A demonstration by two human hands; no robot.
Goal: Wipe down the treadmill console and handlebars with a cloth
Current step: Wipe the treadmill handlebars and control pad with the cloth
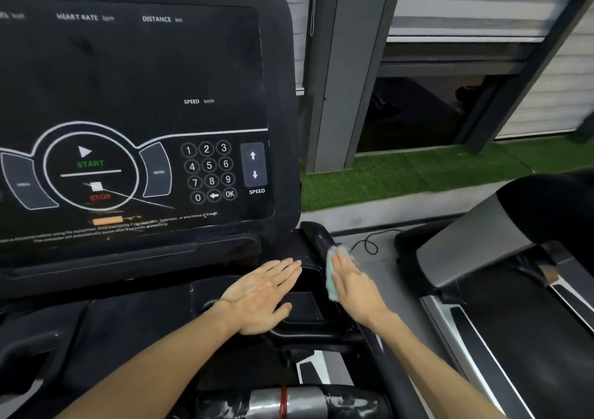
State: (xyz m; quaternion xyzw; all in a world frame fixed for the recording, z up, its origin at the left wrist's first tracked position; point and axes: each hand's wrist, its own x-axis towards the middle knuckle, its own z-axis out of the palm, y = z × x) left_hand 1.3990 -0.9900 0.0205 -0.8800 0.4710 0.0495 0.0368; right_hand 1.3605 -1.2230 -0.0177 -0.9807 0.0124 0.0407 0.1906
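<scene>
The black treadmill console [135, 74] fills the upper left, with START and STOP buttons, a number keypad and SPEED arrows. Below it lies a black tray ledge [302, 306]. My left hand [260, 293] rests flat on that ledge with straight fingers, holding nothing. My right hand [353, 283] presses a pale green cloth [332, 274] against the right side handlebar [316, 237], fingers straight along the cloth. A front handlebar with a silver sensor band [283, 401] shows at the bottom edge.
A second treadmill [501, 306] stands close on the right, across a narrow grey floor gap with a black cable [366, 245]. Green turf [401, 174], a grey pillar [347, 65] and window blinds lie beyond.
</scene>
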